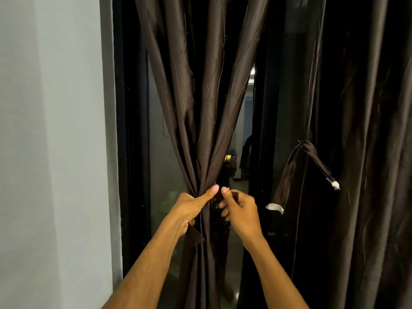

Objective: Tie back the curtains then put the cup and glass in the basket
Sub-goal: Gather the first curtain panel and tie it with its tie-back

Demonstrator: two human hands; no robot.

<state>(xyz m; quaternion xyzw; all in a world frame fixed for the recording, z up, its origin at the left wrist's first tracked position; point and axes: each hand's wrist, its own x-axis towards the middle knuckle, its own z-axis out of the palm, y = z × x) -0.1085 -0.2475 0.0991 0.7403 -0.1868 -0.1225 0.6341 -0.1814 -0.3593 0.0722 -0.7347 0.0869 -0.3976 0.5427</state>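
Brown satin-like cloth fills most of the view. Going left to right:

Pale wall [51,130] on the far left, bare. Dark window frame [131,108] next to it, glass behind showing dim reflections.

Left curtain [200,97], gathered into a narrow waist low in the frame. Left hand [189,208] clamps that waist: fingers wrapped round the bunched folds, thumb pressed flat across the front. One end of a tie-back strap [196,234] pokes out under the palm, held against the cloth.

Right hand [240,210] just beside the gather, fingers pinched together on something small and dark, probably the strap's other end; a small bright fitting shows at the fingertips, too small to identify. The two thumbs nearly touch.

Right curtain [345,152] hangs loose, not gathered. Its own tie-back [305,170] dangles in a loop, both white-tipped ends free.

Cup, glass and basket: none in view; location unknown.

Judgement: first curtain mid-fastening, second untouched, carrying step not begun.

Risks from here:
- Slick fabric. If the left grip eases while the right hand fiddles with the fastening, the folds could slide and fan out again.
- Strap end under the left palm is held by pressure only; a shift of the hand could drop it behind the bundle.
- Fastening is small and dim-lit; ends could be joined poorly and come apart once released.
- Tying too loosely would let the strap slip down the waist.
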